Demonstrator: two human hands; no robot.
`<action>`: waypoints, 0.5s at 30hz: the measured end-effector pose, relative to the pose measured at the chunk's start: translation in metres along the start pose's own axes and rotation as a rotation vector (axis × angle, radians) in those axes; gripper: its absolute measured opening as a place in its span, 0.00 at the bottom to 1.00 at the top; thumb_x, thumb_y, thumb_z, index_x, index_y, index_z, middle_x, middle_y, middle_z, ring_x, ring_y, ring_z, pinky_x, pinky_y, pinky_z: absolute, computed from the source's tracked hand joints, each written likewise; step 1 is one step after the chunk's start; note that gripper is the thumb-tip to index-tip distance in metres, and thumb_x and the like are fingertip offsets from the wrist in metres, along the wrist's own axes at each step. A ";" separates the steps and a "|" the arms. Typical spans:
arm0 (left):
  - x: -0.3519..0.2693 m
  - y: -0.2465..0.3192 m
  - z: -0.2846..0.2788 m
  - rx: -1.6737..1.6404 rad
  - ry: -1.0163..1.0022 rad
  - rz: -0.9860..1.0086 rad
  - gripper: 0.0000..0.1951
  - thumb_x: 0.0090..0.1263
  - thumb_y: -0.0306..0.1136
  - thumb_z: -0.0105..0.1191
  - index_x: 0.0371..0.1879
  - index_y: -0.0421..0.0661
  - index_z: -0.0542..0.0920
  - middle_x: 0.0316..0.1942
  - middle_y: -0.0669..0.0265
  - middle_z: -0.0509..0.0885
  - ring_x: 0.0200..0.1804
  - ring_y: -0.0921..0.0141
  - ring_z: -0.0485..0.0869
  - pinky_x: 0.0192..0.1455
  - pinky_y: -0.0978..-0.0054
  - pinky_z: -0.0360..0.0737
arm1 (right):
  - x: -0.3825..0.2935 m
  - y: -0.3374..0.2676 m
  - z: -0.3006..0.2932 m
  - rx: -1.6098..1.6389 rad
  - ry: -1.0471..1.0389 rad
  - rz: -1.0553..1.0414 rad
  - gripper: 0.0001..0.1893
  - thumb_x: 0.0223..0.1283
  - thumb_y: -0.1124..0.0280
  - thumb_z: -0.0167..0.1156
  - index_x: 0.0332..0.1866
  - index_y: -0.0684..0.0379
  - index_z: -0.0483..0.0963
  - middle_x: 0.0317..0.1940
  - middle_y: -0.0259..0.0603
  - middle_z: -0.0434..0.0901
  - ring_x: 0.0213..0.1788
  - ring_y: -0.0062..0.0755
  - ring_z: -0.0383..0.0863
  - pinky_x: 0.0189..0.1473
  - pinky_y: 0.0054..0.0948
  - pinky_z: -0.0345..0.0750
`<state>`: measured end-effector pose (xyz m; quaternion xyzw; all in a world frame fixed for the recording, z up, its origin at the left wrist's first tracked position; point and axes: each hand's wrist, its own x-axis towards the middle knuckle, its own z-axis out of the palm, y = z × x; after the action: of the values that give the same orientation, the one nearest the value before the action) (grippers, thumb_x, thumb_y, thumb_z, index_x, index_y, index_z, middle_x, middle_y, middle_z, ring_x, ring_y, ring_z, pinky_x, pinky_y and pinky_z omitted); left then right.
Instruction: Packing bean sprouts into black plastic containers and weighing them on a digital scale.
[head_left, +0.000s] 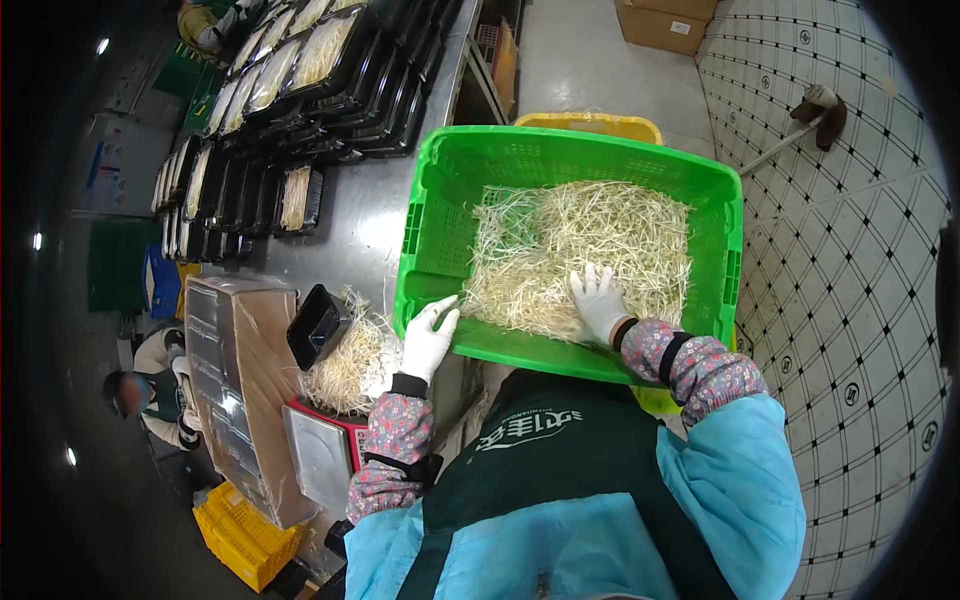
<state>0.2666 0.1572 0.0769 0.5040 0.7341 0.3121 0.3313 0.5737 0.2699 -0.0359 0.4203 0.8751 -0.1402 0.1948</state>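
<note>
A green plastic crate (442, 300) lies before me, holding a wide layer of pale bean sprouts (600, 225). My right hand (600, 304), in a white glove, rests on the sprouts near the crate's close side, fingers spread; whether it grips any is hidden. At the crate's near left corner is my gloved left hand (429, 337), thumb and fingers apart, with nothing seen in it. Left of that hand, a heap of sprouts (341, 375) sits beside a red scale with a metal plate (321, 454). An empty black plastic tray (318, 326) leans on the heap.
Stacked black trays of sprouts (322, 56) stand on the metal table (360, 202). A carton (262, 360) with black trays is at left, a yellow crate (247, 536) below it. Another person (161, 390) works beyond the carton. A cardboard box (664, 30) stands at the top.
</note>
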 end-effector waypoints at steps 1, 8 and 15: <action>0.002 -0.001 0.001 0.027 0.011 -0.009 0.14 0.71 0.27 0.58 0.55 0.42 0.83 0.51 0.61 0.86 0.54 0.70 0.83 0.61 0.75 0.76 | 0.002 0.001 -0.007 -0.033 0.096 -0.009 0.49 0.53 0.61 0.69 0.77 0.61 0.49 0.75 0.62 0.52 0.71 0.71 0.60 0.64 0.55 0.72; 0.011 0.005 0.018 0.268 0.273 0.205 0.08 0.67 0.28 0.60 0.43 0.46 0.87 0.39 0.60 0.88 0.41 0.61 0.87 0.45 0.69 0.83 | 0.016 0.101 -0.069 0.415 0.115 0.104 0.28 0.52 0.73 0.63 0.62 0.56 0.70 0.56 0.50 0.76 0.57 0.51 0.79 0.55 0.42 0.80; 0.013 0.002 0.013 0.337 0.235 0.289 0.08 0.63 0.28 0.63 0.41 0.51 0.87 0.36 0.66 0.88 0.35 0.65 0.87 0.39 0.70 0.82 | 0.064 0.040 -0.124 0.149 -0.028 0.031 0.49 0.54 0.50 0.68 0.77 0.63 0.54 0.76 0.62 0.53 0.77 0.62 0.54 0.75 0.51 0.57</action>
<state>0.2746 0.1714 0.0691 0.6120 0.7295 0.2861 0.1068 0.5417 0.3882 0.0411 0.4450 0.8528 -0.2080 0.1773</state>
